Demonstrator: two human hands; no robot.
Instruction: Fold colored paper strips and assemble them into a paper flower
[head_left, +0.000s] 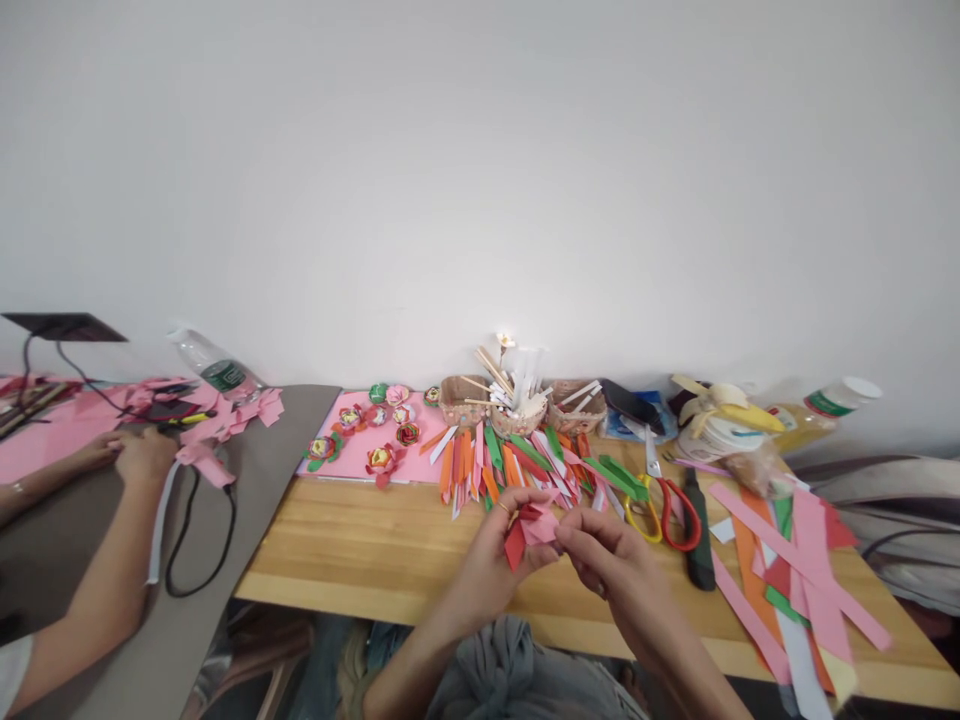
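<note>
A folded pink and red paper piece (538,524) is held above the table's front edge, between both hands. My left hand (499,545) is closed around it from the left, with a ring on one finger. My right hand (604,550) pinches the right edge of the pink paper with thumb and fingertips. Just behind the hands lies a spread of folded paper strips (480,470) in orange, green, pink, red and white. Scissors (671,510) with red and yellow handles rest to the right of my right hand, next to a dark green tool (699,535).
Finished paper flowers (382,460) sit on a pink sheet (322,410). Woven baskets (461,400) hold sticks. Loose paper strips (817,570), a tape roll (727,400) and a tipped bottle (832,400) lie right. A co-worker's hands (142,455) work at the grey table (262,480).
</note>
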